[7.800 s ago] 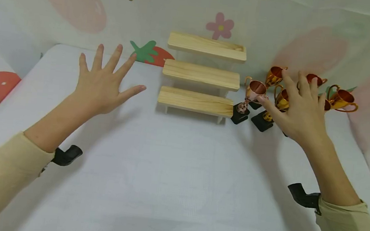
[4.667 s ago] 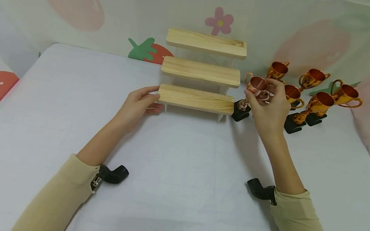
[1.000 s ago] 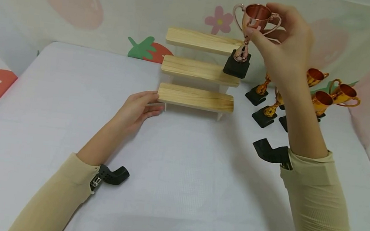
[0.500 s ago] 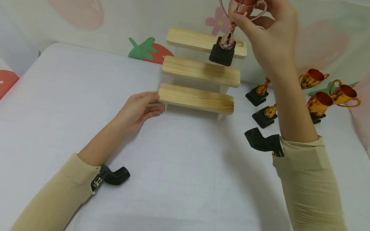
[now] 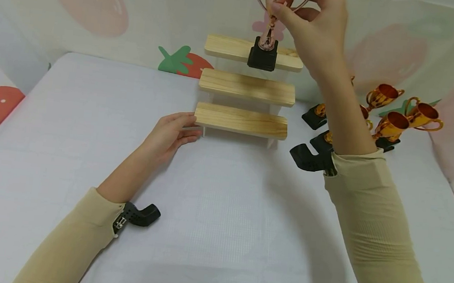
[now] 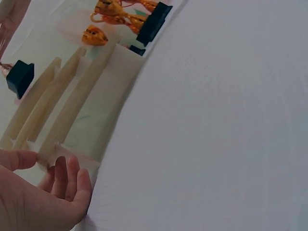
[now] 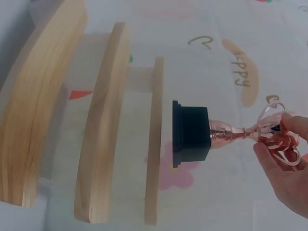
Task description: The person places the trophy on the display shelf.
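In the head view my right hand holds a rose-gold trophy cup by its bowl, thumb in front. The cup is upright, and its black square base overlaps the top step of a three-step wooden display shelf. From the right wrist, the base shows a small gap above the top board. My left hand grips the left end of the lowest step. The left wrist view shows the thumb on one side of that board and the other fingers curled beneath.
Several gold trophy cups on black bases stand right of the shelf, some partly hidden behind my right forearm. A printed cloth hangs close behind the shelf. White cloth covers the table.
My right hand has picked up the rose-gold trophy from beside the shelf, raised it and carried it left over the top step. My left hand has come to the lowest step and stayed there.
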The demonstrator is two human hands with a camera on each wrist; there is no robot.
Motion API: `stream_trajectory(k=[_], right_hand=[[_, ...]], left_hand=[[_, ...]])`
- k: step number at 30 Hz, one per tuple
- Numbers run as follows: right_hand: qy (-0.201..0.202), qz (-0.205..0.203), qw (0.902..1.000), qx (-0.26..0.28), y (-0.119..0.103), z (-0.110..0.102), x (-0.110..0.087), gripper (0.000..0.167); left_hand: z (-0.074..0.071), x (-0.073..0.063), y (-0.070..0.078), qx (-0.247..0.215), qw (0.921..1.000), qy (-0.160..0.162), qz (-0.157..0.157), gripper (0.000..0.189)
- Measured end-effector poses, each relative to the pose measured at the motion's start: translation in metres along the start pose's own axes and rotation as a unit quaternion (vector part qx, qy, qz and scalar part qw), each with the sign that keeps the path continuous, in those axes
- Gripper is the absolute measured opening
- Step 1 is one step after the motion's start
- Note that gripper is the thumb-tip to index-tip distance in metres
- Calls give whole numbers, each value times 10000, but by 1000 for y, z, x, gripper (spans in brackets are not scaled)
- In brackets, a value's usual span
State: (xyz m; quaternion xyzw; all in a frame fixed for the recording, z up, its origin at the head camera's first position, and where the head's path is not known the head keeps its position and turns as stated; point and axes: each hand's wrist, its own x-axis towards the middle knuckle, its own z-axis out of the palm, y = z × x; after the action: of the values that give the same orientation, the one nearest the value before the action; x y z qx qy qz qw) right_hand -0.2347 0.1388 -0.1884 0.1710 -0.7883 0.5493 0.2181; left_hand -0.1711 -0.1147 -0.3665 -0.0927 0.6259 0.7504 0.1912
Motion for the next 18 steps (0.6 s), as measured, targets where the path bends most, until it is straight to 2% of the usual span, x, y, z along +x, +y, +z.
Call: stream_trajectory(k=[9, 12, 18], right_hand=[[21, 30, 10000, 55, 6, 13, 12, 42], [21, -38, 9998, 195, 7, 17, 16, 38], [-81, 132, 9994, 317, 6, 27, 22, 26]], left_hand=[[-1, -1, 0, 64, 10000, 2, 35, 53], [-1, -1, 0, 76, 10000, 9, 33, 53], [0, -1, 1, 33, 10000, 46, 22, 52]])
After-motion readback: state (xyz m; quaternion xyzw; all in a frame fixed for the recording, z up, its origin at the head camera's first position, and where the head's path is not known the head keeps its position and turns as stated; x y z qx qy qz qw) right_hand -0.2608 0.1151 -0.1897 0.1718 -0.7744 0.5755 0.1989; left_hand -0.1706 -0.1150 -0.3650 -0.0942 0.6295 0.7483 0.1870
